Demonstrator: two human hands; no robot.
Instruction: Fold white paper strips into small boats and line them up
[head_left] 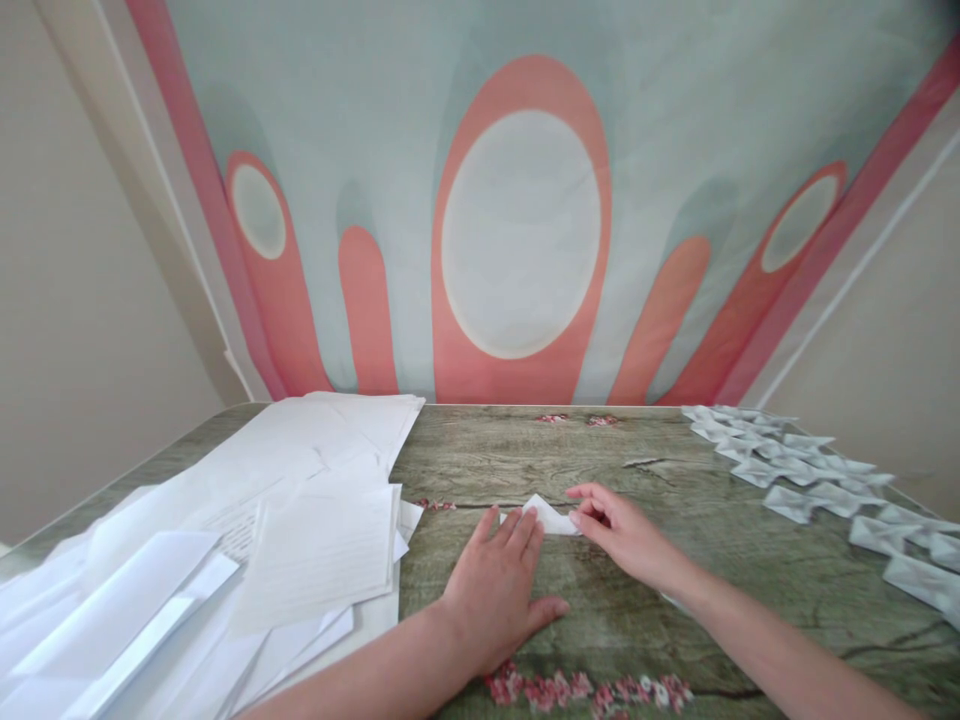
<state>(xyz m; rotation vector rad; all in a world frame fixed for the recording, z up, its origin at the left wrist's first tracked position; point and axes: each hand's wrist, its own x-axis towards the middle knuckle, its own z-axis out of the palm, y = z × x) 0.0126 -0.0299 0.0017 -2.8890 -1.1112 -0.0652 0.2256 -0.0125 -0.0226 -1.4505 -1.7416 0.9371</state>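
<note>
A small piece of folded white paper [551, 517] lies on the wood-patterned table, with a pointed peak on its far side. My left hand [496, 588] rests flat over its left part, fingers stretched out and thumb spread away, hiding that end. At the paper's right tip, my right hand [619, 532] has thumb and index finger closed together on the corner, the other fingers curled. A white edge of something peeks out from under my right wrist; what it is I cannot tell.
To the left, a large heap of loose white sheets [322, 560] covers the table, some with printed lines. Several rows of folded paper pieces [810, 465] stand along the right side. Behind the table [480, 450] hangs a green and coral backdrop [390, 130].
</note>
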